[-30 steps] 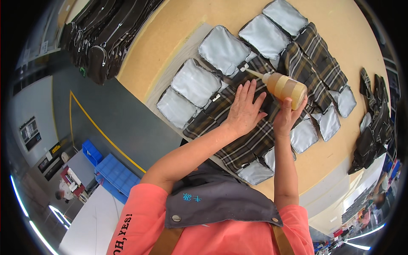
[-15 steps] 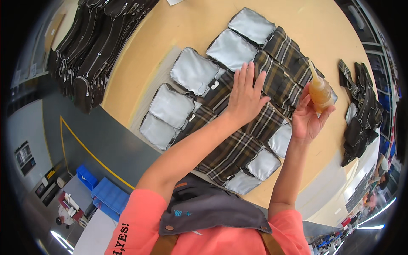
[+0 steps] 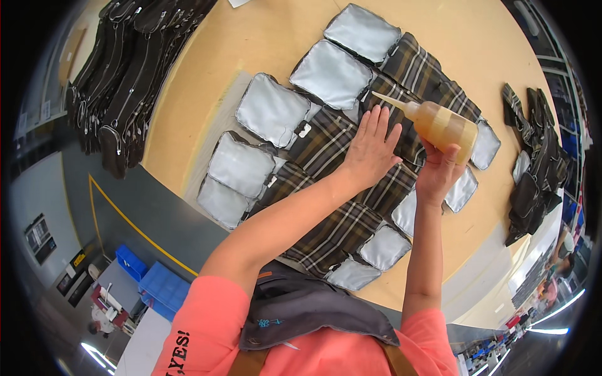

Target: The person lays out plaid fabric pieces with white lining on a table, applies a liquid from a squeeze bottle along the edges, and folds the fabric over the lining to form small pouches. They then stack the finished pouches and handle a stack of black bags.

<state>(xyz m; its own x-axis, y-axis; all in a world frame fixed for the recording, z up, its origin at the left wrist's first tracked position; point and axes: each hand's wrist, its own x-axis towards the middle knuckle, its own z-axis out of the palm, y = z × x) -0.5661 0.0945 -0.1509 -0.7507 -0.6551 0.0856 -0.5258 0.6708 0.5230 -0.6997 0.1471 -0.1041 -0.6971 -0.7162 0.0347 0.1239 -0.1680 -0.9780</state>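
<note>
Several brown plaid fabric pieces (image 3: 327, 222) lie overlapped in a slanting row on the table, with silvery-grey padded panels (image 3: 273, 109) at their ends. My left hand (image 3: 372, 153) rests flat on the plaid cloth near the middle of the row, fingers stretched out. In my right hand (image 3: 439, 174) is a squeeze bottle (image 3: 444, 128) with a long thin nozzle and an amber liquid inside. It lies nearly level above the cloth, its nozzle tip pointing left, just beyond my left fingertips. Whether the tip touches the fabric I cannot tell.
Dark zippered strips (image 3: 128, 81) hang in a heap over the table's far left edge. A pile of dark and plaid pieces (image 3: 533, 163) sits at the right of the tan table (image 3: 194, 106). Blue bins (image 3: 164, 288) stand lower left, beyond the grey floor. People work at far right.
The squeeze bottle has tipped from upright to nearly level, its nozzle swinging left over the cloth. My right hand turned with it. The left hand stays flat on the fabric.
</note>
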